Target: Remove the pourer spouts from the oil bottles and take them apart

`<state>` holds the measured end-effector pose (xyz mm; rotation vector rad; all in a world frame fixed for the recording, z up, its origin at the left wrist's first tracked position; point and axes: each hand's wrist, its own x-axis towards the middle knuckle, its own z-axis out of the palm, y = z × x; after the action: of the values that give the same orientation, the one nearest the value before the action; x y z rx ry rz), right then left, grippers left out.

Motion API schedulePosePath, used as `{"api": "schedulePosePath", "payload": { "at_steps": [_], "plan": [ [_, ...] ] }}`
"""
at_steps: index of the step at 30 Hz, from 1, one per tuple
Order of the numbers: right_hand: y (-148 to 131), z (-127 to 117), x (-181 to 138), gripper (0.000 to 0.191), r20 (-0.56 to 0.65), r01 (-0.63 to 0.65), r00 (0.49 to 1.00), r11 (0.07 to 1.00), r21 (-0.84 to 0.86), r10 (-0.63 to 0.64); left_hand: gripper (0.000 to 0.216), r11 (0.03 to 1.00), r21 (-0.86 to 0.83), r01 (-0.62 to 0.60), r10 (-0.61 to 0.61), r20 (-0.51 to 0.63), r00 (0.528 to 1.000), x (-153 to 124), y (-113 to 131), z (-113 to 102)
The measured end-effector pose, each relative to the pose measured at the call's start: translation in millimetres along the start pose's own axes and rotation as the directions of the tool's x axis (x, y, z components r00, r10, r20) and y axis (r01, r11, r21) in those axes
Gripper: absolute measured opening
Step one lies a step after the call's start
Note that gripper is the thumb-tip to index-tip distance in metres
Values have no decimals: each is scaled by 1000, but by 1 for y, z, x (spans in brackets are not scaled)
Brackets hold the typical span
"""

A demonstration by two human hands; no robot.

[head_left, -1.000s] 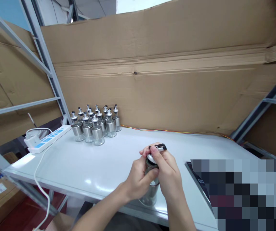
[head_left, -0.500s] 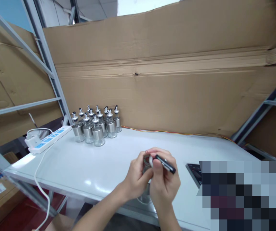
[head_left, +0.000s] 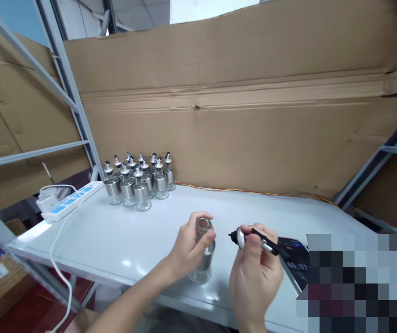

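Note:
My left hand (head_left: 188,245) is wrapped round the neck of a glass oil bottle (head_left: 206,260) with a metal sleeve. The bottle stands upright near the table's front edge, its mouth uncovered. To the right of it, my right hand (head_left: 256,277) grips a pour spout (head_left: 241,238), a silver cap with a black stopper and a black lever. The stopper end points left, towards the bottle, and is apart from it. Part of the spout is hidden by my fingers.
Several oil bottles with spouts (head_left: 142,192) stand together at the back left of the white table (head_left: 122,240). A white power strip (head_left: 68,203) with a cable lies left. A dark-screened device (head_left: 296,262) lies at right, beside a blurred-out patch. Cardboard (head_left: 240,138) walls the back.
My right hand has moved right, away from the bottle, with the pour spout in it. The bottle mouth now shows, and the bottle and left hand have shifted slightly left.

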<state>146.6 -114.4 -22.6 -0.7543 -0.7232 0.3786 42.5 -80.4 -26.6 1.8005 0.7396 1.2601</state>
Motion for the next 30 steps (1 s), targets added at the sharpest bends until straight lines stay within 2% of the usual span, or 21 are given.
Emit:
{"api": "schedulePosePath", "payload": {
  "at_steps": [4,6,9,12,14,16,18,20,23,25,30],
  "plan": [
    [9,-11,2,24,46,-36,998,984,-174,44,35,996,70,46,-39,-100,994,10,-10,-27],
    [12,-14,1,26,69,-41,996,978,-203,56,33,988,141,61,-35,-177,984,19,-16,-44],
    [17,-17,-3,24,145,-33,988,986,-161,57,34,957,281,67,18,-288,957,34,-32,-73],
    [24,-20,-8,18,290,8,956,979,-203,53,36,885,463,54,134,-364,922,51,-53,-101],
    [28,-22,-10,11,390,83,920,958,-273,31,36,808,590,9,255,-362,897,62,-67,-118],
    [30,-23,-11,7,466,215,883,925,-312,-48,30,700,713,-31,362,-317,877,71,-77,-132],
    [30,-24,-11,5,507,355,848,877,-324,-155,29,592,805,-49,416,-252,874,77,-83,-140],
    [30,-24,-11,5,518,443,825,829,-343,-226,31,485,873,-44,436,-198,878,79,-84,-145],
    [30,-23,-12,5,519,470,819,806,-361,-246,30,331,943,-17,443,-140,886,80,-82,-147],
    [30,-22,-14,7,521,459,820,817,-349,-238,30,273,962,4,441,-129,888,80,-81,-149],
    [30,-21,-16,13,560,439,802,841,-316,-208,33,269,963,27,451,-151,880,79,-87,-166]
  ]
}}
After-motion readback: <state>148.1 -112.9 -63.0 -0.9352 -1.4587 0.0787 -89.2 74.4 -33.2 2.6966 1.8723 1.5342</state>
